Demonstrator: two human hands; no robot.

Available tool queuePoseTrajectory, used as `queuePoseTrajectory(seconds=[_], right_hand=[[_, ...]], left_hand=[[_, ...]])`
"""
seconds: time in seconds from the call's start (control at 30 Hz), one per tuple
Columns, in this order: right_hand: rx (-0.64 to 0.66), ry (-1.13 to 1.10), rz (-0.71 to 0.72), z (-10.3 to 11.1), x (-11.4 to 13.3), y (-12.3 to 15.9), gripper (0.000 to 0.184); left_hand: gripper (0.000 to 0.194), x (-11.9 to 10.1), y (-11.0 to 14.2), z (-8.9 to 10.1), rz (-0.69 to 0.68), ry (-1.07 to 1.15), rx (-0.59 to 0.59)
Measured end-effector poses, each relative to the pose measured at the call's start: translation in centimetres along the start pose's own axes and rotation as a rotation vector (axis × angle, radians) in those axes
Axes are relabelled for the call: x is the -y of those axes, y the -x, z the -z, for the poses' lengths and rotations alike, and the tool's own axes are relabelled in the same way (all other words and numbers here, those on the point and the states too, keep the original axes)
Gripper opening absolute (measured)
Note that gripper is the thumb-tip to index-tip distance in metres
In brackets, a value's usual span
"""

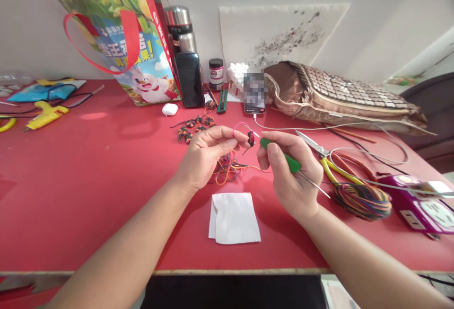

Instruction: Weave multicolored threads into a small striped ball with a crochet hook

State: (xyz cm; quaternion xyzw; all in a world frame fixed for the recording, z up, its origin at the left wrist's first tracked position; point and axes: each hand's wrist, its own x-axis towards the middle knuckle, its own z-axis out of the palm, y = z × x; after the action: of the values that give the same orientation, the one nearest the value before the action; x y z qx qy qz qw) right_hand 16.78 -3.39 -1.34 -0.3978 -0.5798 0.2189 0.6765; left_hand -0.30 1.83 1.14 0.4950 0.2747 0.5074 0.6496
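My left hand (202, 160) pinches a small dark multicoloured crochet piece (251, 139) between thumb and fingertips, with a pink-red strand looped over its index finger. My right hand (296, 172) grips a green-handled crochet hook (292, 163). The hook's thin metal tip points left and meets the crochet piece; whether yarn is caught on it is too small to tell. Its other metal end sticks out past my palm. Loose multicoloured yarn (227, 169) lies tangled on the table below my hands. Behind my left hand are several small crocheted pieces (189, 129) in similar colours.
On the red table (88, 181) lies folded white paper (237, 219). To the right are scissors (315, 143), a yarn ball (363, 201) and a purple power strip (416, 205). Phones (189, 79), a shopping bag (142, 58) and a sequined bag (340, 86) line the back; a yellow glue gun (46, 114) lies left.
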Motion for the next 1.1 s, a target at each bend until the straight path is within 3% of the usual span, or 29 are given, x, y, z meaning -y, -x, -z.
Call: queuePoseTrajectory(seconds=[0.2, 0.37, 0.53, 0.8, 0.97, 1.1], right_hand=[[0.017, -0.013, -0.012, 0.1, 0.0, 0.0, 0.015], [0.018, 0.003, -0.019, 0.1, -0.1, 0.1, 0.016], [0.023, -0.030, -0.015, 0.1, -0.1, 0.1, 0.014], [0.032, -0.060, -0.017, 0.1, -0.1, 0.1, 0.013], [0.026, -0.085, -0.028, 0.0, 0.0, 0.1, 0.013], [0.005, -0.064, -0.036, -0.1, 0.0, 0.1, 0.013]], left_hand=[[0.008, -0.5, 0.2, -0.3, 0.139, 0.063, 0.043], [0.031, -0.4, 0.3, -0.4, 0.102, -0.034, 0.024], [0.026, -0.2, 0.3, 0.0, 0.067, -0.130, 0.130], [0.021, 0.1, 0.3, 0.3, 0.111, -0.125, 0.075], [0.026, 0.8, 0.4, -0.2, -0.076, -0.193, 0.024], [0.018, 1.5, 0.6, -0.9, -0.056, -0.046, -0.004]])
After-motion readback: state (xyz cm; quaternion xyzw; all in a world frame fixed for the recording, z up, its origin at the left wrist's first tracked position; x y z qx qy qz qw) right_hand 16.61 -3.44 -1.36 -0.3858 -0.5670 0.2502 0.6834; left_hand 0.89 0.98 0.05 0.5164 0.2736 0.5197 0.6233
